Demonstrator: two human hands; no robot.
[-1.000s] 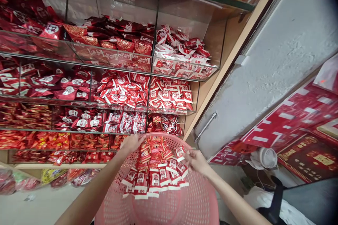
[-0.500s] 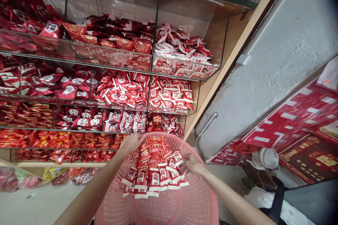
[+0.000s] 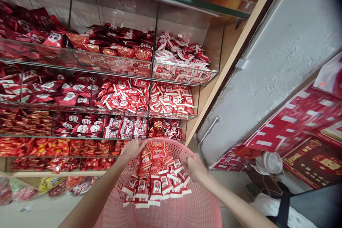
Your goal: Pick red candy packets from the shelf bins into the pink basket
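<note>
A pink plastic basket with perforated walls fills the lower middle of the view. Small red and white wrapped packets lie piled inside it, with smaller red ones toward the far rim. My left hand is closed over the far left part of the basket's rim. My right hand is over the right inner side of the basket, beside the packets, its fingers curled in. Whatever may be within those fingers is hidden.
Glass-fronted shelves stand ahead, their compartments filled with red packets. To the right is a rough grey wall. Red boxes and a white fan-like object stand at lower right. Filled bags lie on the floor at left.
My right hand has curled further and shifted slightly along the packets' right edge. My left hand stays at the rim. The view has tilted slightly, so the shelves sit lower.
</note>
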